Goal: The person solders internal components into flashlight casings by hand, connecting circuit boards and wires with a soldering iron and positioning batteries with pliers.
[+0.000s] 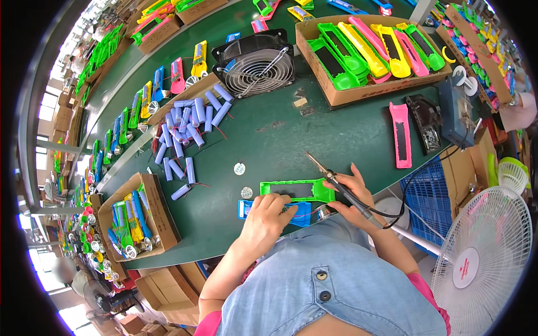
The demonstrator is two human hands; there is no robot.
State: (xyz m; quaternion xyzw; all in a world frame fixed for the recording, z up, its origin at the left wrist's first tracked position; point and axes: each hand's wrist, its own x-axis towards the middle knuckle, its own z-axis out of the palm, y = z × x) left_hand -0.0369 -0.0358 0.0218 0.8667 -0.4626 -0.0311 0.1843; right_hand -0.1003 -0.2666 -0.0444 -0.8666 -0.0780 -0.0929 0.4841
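My left hand (265, 220) has its fingers curled over a blue plastic flashlight casing (301, 215), pressing it to the bench near the front edge. A thin red wire runs from the casing toward a small silver lamp head (323, 212) by my right fingertips. My right hand (358, 200) holds a soldering iron (348, 195), its tip pointing up and left above the bench. Just behind the blue casing lies a green casing half (287, 191) with a dark strip inside; my left fingers hide part of its lower edge.
Loose purple battery cells (185, 120) are piled left of a black box fan (260, 64). A carton of coloured casings (336, 99) stands at back right, near a pink casing (400, 136) and a soldering station (457, 112). Another carton (162, 218) holds casings at left. A white fan (482, 263) stands right.
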